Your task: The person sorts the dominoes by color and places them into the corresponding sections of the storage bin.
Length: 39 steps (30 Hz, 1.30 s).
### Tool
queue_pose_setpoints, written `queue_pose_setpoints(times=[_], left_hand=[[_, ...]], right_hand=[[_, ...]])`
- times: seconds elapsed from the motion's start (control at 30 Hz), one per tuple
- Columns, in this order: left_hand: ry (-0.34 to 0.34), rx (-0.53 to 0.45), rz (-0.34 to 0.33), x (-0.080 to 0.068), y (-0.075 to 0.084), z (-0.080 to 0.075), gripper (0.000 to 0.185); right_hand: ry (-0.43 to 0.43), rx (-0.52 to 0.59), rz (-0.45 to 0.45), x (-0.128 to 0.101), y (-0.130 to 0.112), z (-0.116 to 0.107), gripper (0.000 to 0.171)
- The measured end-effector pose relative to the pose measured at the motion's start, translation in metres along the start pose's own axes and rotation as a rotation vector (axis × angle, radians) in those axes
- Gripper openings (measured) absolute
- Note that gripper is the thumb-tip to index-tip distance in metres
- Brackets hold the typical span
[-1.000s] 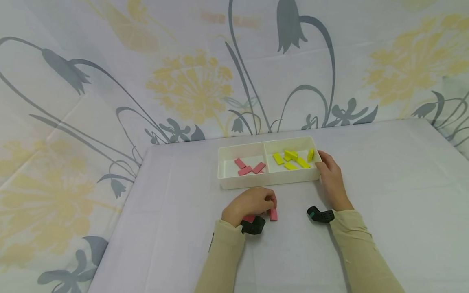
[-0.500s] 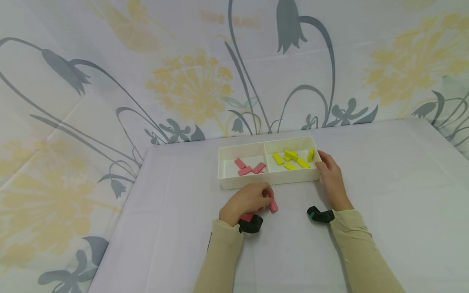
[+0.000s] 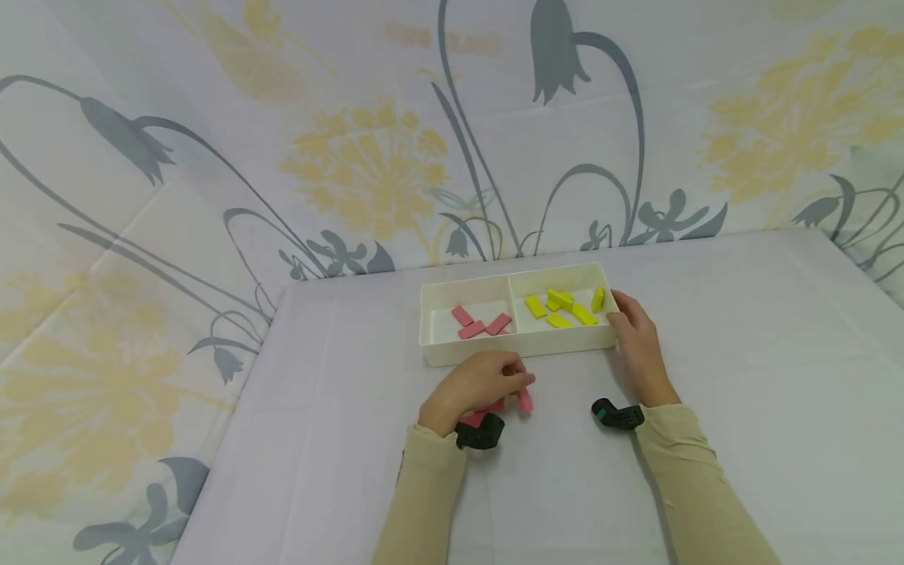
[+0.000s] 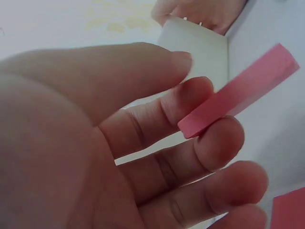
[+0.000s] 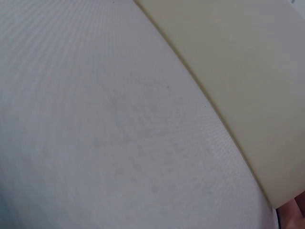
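My left hand (image 3: 476, 384) is just in front of a two-compartment white tray (image 3: 558, 340), over the table. In the left wrist view a thin pink block (image 4: 240, 90) is pinched between the index and middle fingertips, while the thumb stays apart from it. Other pink pieces (image 3: 472, 420) lie partly hidden beneath that hand and wrist. My right hand (image 3: 639, 349) grips the tray's right end, thumb at the near corner. Several pink blocks (image 3: 472, 329) lie in the left compartment, several yellow blocks (image 3: 584, 315) in the right one.
A white cloth covers the table (image 3: 339, 439). Behind it rises a flower-printed curtain (image 3: 374, 165), close to the tray's far side. Black wrist devices (image 3: 617, 414) sit at both cuffs. The tray's outer wall (image 5: 238, 86) fills the right wrist view's upper right.
My left hand has shifted slightly toward the tray and to the left, and the pink block has lifted and tilted in its fingers. My right hand and the tray stay put.
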State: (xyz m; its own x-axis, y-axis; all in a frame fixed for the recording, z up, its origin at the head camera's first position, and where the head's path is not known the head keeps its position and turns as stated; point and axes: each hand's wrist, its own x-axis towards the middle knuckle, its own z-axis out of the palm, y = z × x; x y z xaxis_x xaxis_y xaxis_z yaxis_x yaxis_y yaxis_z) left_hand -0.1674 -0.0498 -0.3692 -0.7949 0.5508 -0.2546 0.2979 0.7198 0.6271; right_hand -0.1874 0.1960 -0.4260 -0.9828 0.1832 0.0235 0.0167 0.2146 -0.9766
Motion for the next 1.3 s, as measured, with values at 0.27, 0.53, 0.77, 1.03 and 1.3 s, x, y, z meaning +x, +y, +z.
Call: queue_pose_setpoints(times=[0.27,0.53,0.77,1.03,1.3], left_hand=[[0.085,-0.093,0.004,-0.003,-0.004,-0.006,0.019],[0.105,-0.229,0.003,-0.006,-0.008,-0.013,0.015],[0.179,-0.327,0.060,-0.011,-0.011,-0.022,0.014],[0.284,-0.348,0.024,-0.012,-0.015,-0.026,0.016],[0.342,-0.407,0.016,-0.012,-0.022,-0.028,0.019]], right_hand=[[0.001,-0.001,-0.008,-0.001,0.000,0.001,0.046],[0.001,0.000,-0.004,0.000,0.000,0.001,0.046],[0.003,0.003,0.000,-0.001,-0.001,0.001,0.046],[0.000,0.000,-0.001,-0.001,-0.003,0.001,0.046],[0.010,-0.006,-0.003,-0.001,-0.002,0.001,0.046]])
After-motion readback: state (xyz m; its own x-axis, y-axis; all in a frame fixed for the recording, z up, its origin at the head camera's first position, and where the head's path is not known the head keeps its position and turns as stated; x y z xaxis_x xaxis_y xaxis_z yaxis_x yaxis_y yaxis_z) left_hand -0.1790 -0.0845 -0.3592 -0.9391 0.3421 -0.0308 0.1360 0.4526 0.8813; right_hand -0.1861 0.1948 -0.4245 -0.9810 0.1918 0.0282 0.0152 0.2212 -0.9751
